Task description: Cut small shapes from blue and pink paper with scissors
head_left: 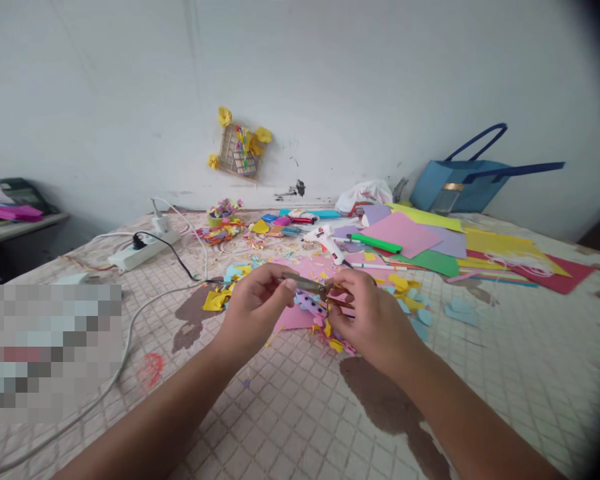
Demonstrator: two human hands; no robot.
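Between both hands, above the middle of the table, is a pair of scissors (307, 285) with grey metal blades and what look like reddish-brown handles. My left hand (260, 303) pinches the blade end between thumb and fingers. Around the pivot and handle end, the fingers of my right hand (367, 317) are closed. Just below lie a lilac piece with dark dots (310, 305) and yellow paper scraps (336, 345), partly hidden by my hands. A pink paper sheet (293, 319) lies beneath them.
A white glue gun (325, 243) and green marker (377, 243) lie behind my hands. Coloured sheets (405, 233) and a blue bag (455, 187) are at right. On the left are a power strip (143, 251) and a white cable (125, 353) crossing the patterned cloth.
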